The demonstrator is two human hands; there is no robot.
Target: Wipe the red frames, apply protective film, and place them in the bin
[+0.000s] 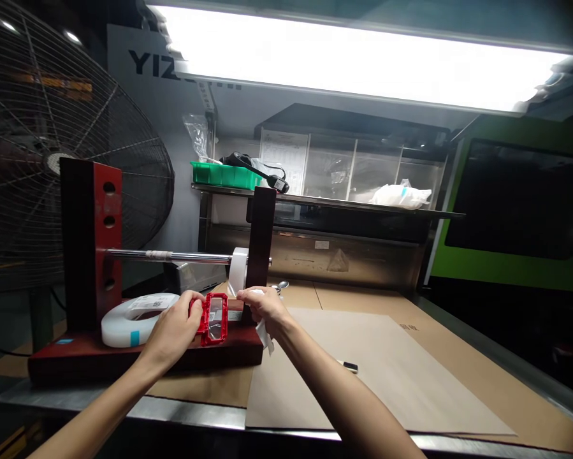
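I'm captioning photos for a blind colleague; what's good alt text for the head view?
A person's left hand holds a red piece with a clear window, while the right hand, with crumpled white material, is near a white roll on a metal rod. A translucent roll lies on a dark-red stand.

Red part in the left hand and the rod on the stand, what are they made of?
Red part: probably glossy plastic, judging by its even color and molded-looking edges. Rod: likely polished metal, since bright streaks run along its silvery surface.
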